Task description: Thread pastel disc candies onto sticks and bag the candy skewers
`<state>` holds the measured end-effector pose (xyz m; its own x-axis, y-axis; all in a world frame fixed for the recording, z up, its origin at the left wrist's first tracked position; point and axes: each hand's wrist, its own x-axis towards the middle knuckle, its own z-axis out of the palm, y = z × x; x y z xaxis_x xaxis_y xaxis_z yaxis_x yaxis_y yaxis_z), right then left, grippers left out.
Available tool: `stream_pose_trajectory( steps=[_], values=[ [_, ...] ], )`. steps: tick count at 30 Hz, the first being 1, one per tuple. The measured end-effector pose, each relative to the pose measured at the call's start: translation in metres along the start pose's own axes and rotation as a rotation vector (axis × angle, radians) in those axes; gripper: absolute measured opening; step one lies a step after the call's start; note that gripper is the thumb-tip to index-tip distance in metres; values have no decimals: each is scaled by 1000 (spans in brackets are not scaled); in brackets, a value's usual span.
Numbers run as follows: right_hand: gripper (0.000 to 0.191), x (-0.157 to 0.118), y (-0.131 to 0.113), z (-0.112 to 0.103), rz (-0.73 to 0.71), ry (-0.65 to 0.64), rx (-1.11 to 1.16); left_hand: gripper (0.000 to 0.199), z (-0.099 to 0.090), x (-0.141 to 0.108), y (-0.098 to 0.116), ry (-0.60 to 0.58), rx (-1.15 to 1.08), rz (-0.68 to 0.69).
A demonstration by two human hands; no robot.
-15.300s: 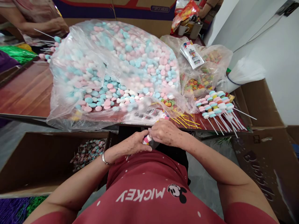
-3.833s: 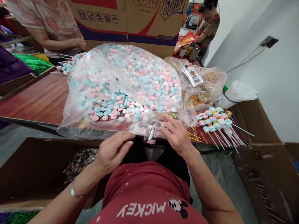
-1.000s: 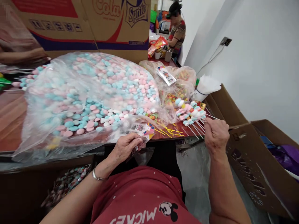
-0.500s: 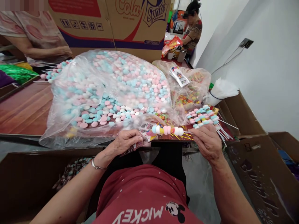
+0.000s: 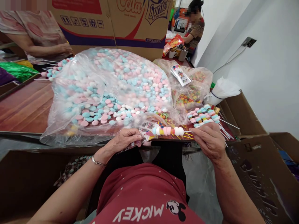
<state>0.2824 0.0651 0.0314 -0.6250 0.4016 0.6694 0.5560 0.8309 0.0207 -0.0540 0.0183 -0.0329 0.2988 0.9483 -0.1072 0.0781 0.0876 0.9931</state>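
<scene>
My right hand (image 5: 209,139) pinches the white stick of a candy skewer (image 5: 168,130), which lies level over the table's front edge. Pink, white, blue and yellow pieces are threaded on it. My left hand (image 5: 128,138) is closed on a printed clear wrapper (image 5: 147,133), and the skewer's blue end rests at the wrapper's mouth. Just beyond my right hand lies a pile of finished-looking skewers (image 5: 202,115). Behind both hands a large clear bag (image 5: 130,74) spills pink, blue and white candies (image 5: 102,113).
A bag of ring candies (image 5: 187,98) with a stack of printed wrappers (image 5: 181,75) on it lies behind the skewers. A white container (image 5: 216,96) stands at right. Cardboard boxes (image 5: 254,174) flank me. One person (image 5: 44,37) is at left, another (image 5: 196,29) at the back.
The skewer's blue end has moved slightly toward the wrapper, and a little more of the wrapper overlaps it. Both hands keep their grips. The view has shifted slightly.
</scene>
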Motion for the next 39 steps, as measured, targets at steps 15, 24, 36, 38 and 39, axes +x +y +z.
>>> stream_pose_trajectory(
  steps=[15, 24, 36, 38, 39],
  values=[
    [27, 1, -6, -3, -101, -114, -17, 30, 4, 3, -2, 1, -25, -46],
    [19, 4, 0, 10, -68, -135, 91, 28, -4, 3, -13, 33, 1, -49],
    [19, 6, -1, 21, 45, -126, 241, 29, -7, 4, -18, -122, -62, 17],
    [19, 5, 0, 23, 52, -119, 259, 30, -6, 5, -18, -115, -60, 18],
    [19, 5, 0, 24, 52, -118, 255, 31, -6, 5, -18, -111, -61, 18]
  ],
)
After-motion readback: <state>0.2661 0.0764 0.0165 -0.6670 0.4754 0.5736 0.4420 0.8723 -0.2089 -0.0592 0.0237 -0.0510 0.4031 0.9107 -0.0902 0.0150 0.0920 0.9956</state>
